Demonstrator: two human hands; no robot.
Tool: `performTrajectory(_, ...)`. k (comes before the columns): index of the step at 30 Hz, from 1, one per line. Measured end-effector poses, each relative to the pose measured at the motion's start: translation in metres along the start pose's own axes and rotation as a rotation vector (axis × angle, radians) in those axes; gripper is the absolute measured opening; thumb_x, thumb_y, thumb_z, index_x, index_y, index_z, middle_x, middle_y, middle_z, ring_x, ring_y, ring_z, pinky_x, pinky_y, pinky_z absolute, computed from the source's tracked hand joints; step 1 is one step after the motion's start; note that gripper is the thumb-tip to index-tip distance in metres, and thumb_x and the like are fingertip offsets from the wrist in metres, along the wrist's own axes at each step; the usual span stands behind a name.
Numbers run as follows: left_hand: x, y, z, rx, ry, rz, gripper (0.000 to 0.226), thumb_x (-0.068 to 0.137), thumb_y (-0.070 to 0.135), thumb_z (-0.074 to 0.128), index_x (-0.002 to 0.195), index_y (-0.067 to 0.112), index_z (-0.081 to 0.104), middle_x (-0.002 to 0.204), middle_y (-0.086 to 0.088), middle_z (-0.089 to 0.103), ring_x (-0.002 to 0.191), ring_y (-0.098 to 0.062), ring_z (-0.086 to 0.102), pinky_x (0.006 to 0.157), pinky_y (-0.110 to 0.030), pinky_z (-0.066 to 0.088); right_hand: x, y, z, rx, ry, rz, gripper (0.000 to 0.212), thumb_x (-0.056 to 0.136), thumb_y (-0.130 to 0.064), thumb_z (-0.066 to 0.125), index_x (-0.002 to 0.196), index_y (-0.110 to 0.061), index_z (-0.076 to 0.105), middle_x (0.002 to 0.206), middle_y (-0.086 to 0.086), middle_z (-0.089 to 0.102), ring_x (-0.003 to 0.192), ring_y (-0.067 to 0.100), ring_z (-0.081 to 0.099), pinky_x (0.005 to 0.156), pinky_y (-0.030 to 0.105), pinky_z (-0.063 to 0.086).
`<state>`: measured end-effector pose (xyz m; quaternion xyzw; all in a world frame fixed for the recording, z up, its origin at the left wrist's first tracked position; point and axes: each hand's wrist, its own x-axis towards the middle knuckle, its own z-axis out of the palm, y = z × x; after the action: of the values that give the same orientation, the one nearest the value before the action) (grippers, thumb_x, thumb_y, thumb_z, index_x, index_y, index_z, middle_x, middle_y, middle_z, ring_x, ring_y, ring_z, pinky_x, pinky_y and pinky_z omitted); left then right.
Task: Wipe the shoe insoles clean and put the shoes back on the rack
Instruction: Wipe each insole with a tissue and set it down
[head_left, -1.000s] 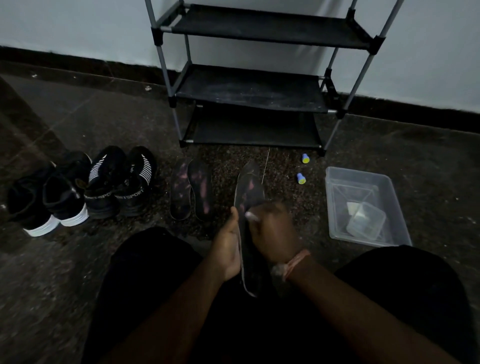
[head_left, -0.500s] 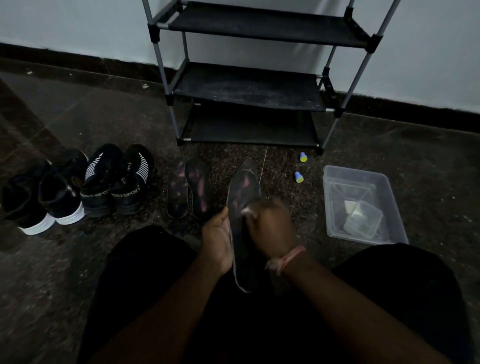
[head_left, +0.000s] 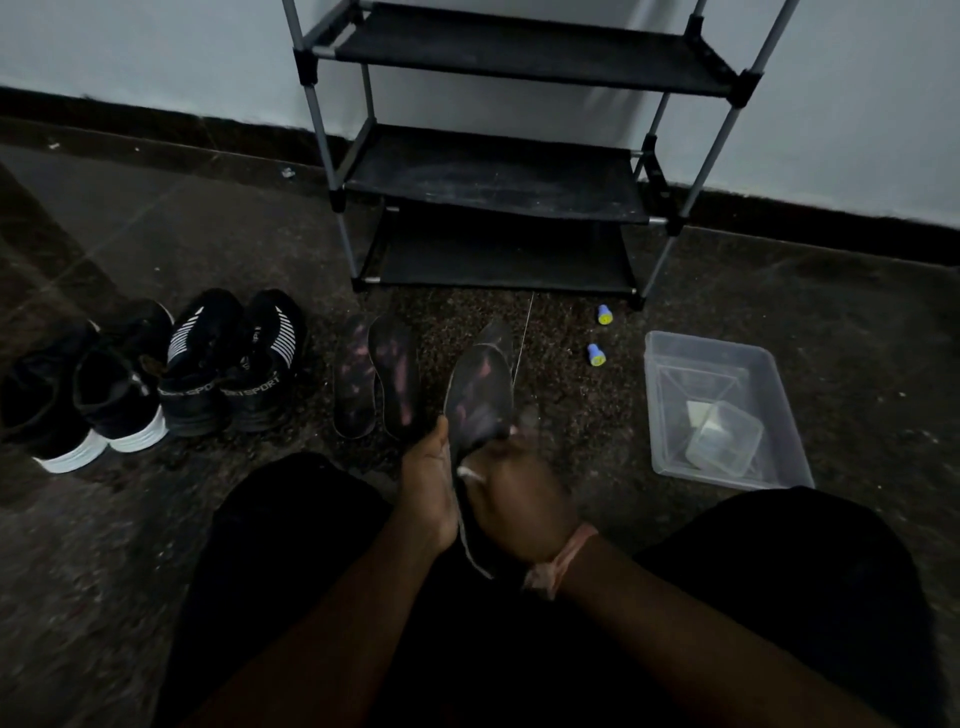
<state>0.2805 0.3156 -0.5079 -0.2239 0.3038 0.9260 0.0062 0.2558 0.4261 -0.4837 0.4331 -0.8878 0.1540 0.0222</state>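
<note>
My left hand (head_left: 428, 491) grips the left edge of a dark insole (head_left: 478, 395) with pink worn patches, its toe pointing away from me. My right hand (head_left: 519, 506) is closed on a small pale wipe (head_left: 467, 473) pressed against the insole's lower half; the hand is blurred. Another insole (head_left: 498, 335) lies on the floor behind the held one, mostly hidden. Two more insoles (head_left: 376, 382) lie side by side on the floor to the left. Two pairs of black shoes (head_left: 156, 374) stand further left. The black shoe rack (head_left: 498, 176) stands empty against the wall.
A clear plastic tub (head_left: 722, 358) with a smaller clear container inside sits on the floor at right. Two small blue-and-yellow caps (head_left: 596, 354) lie between tub and rack. My dark-clothed knees fill the lower frame. The floor is dark speckled stone.
My right hand has slid down the insole towards me with the wipe, exposing more of the toe end. The left hand keeps its hold; the insole has tilted slightly.
</note>
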Motion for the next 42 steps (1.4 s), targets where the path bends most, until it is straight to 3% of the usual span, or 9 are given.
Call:
performTrajectory(6, -0.002, -0.001, 0.004, 0.004, -0.054, -0.107, 0.054, 0.106, 0.044, 0.035, 0.136, 0.008, 0.061, 0.135, -0.019, 0.064, 0.124, -0.033, 0.061, 0.112, -0.047, 0.041, 0.014, 0.045, -0.028, -0.149, 0.224, 0.289, 0.025, 0.089, -0.023, 0.051, 0.068, -0.018, 0.064, 0.074, 0.007, 0.067, 0.07, 0.031, 0.06, 0.07, 0.042, 0.045)
performTrajectory(11, 0.007, -0.005, -0.006, 0.048, -0.006, -0.074, 0.057, 0.107, 0.044, 0.036, 0.143, 0.005, 0.054, 0.139, -0.022, 0.06, 0.133, -0.036, 0.054, 0.119, -0.051, 0.032, -0.001, 0.01, -0.005, -0.03, -0.012, 0.056, 0.027, 0.091, -0.031, 0.043, 0.072, -0.021, 0.061, 0.078, 0.004, 0.067, 0.076, 0.027, 0.061, 0.082, 0.044, 0.045)
performTrajectory(15, 0.002, -0.007, 0.0, 0.04, -0.081, -0.148, 0.058, 0.106, 0.047, 0.036, 0.146, 0.008, 0.052, 0.145, -0.019, 0.055, 0.137, -0.034, 0.05, 0.119, -0.051, 0.031, 0.015, 0.053, -0.028, -0.195, 0.197, 0.304, 0.03, 0.092, -0.028, 0.046, 0.072, -0.018, 0.065, 0.077, 0.007, 0.068, 0.071, 0.03, 0.06, 0.071, 0.043, 0.045)
performTrajectory(20, 0.002, -0.002, -0.004, 0.048, -0.03, -0.098, 0.059, 0.106, 0.047, 0.036, 0.142, 0.003, 0.054, 0.141, -0.025, 0.057, 0.129, -0.037, 0.058, 0.11, -0.048, 0.043, -0.004, 0.0, -0.01, -0.052, -0.008, 0.006, 0.025, 0.089, -0.028, 0.047, 0.076, -0.02, 0.067, 0.078, 0.004, 0.068, 0.074, 0.026, 0.06, 0.077, 0.042, 0.046)
performTrajectory(24, 0.0, -0.004, -0.004, 0.056, -0.056, -0.134, 0.056, 0.106, 0.047, 0.039, 0.142, 0.008, 0.056, 0.14, -0.019, 0.06, 0.13, -0.033, 0.057, 0.112, -0.049, 0.041, 0.012, 0.049, -0.028, -0.271, 0.181, 0.268, 0.025, 0.087, -0.029, 0.051, 0.071, -0.017, 0.067, 0.076, 0.006, 0.067, 0.073, 0.031, 0.06, 0.068, 0.04, 0.043)
performTrajectory(29, 0.004, -0.003, -0.009, 0.042, -0.027, -0.108, 0.058, 0.106, 0.048, 0.037, 0.139, 0.005, 0.058, 0.139, -0.022, 0.06, 0.129, -0.034, 0.058, 0.112, -0.046, 0.04, -0.003, 0.002, -0.004, -0.117, -0.032, -0.008, 0.024, 0.085, -0.029, 0.048, 0.075, -0.02, 0.068, 0.077, 0.004, 0.067, 0.076, 0.027, 0.06, 0.082, 0.044, 0.044)
performTrajectory(34, 0.007, -0.005, -0.011, 0.054, -0.02, -0.132, 0.057, 0.105, 0.049, 0.041, 0.143, 0.009, 0.056, 0.142, -0.018, 0.059, 0.133, -0.033, 0.055, 0.118, -0.05, 0.035, 0.011, 0.043, -0.023, -0.241, 0.18, 0.217, 0.027, 0.089, -0.032, 0.05, 0.072, -0.019, 0.067, 0.076, 0.004, 0.067, 0.076, 0.03, 0.061, 0.07, 0.04, 0.042)
performTrajectory(37, 0.01, -0.003, -0.011, 0.033, -0.008, -0.113, 0.055, 0.105, 0.046, 0.039, 0.138, 0.008, 0.06, 0.141, -0.019, 0.06, 0.132, -0.034, 0.056, 0.117, -0.05, 0.035, 0.007, 0.038, -0.015, 0.127, 0.175, 0.222, 0.021, 0.089, -0.028, 0.059, 0.071, -0.019, 0.066, 0.075, 0.002, 0.07, 0.074, 0.025, 0.064, 0.072, 0.036, 0.046)
performTrajectory(42, 0.009, 0.01, -0.007, -0.091, -0.03, -0.073, 0.051, 0.096, 0.034, 0.048, 0.132, 0.003, 0.065, 0.139, -0.025, 0.058, 0.129, -0.042, 0.055, 0.116, -0.054, 0.037, 0.009, 0.054, -0.034, 0.931, 0.409, 0.73, 0.018, 0.09, -0.011, 0.07, 0.073, -0.017, 0.068, 0.065, -0.003, 0.07, 0.058, 0.006, 0.062, 0.059, 0.021, 0.051)
